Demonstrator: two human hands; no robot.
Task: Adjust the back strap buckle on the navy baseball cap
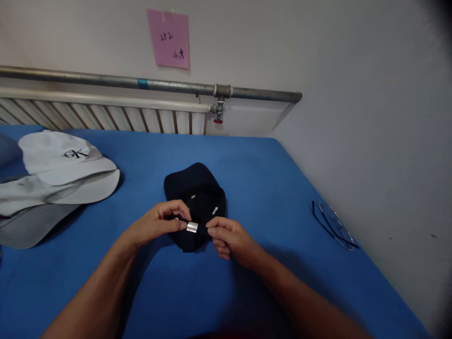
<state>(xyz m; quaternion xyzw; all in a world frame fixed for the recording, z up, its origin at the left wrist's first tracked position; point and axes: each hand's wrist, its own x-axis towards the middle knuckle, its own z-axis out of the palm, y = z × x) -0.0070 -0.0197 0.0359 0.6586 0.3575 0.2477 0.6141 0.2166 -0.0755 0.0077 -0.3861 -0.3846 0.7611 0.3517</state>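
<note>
A black baseball cap (192, 181) lies upside down on the blue sheet, its brim pointing away from me and its inside showing white tags. Across its near side runs the back strap with a silver metal buckle (192, 227). My left hand (160, 221) pinches the strap at the buckle's left edge between thumb and fingers. To the right of the buckle, my right hand (228, 235) grips the dark strap between thumb and index finger, the other fingers curled in. The strap ends under my fingertips are hidden.
Several stacked caps lie at the left, a white cap (67, 155) on top and a grey one (38, 226) below. Eyeglasses (335, 226) rest near the right edge of the blue sheet (282, 207). A radiator (141, 117) and metal pipe (106, 79) line the wall behind, under a pink note (169, 40).
</note>
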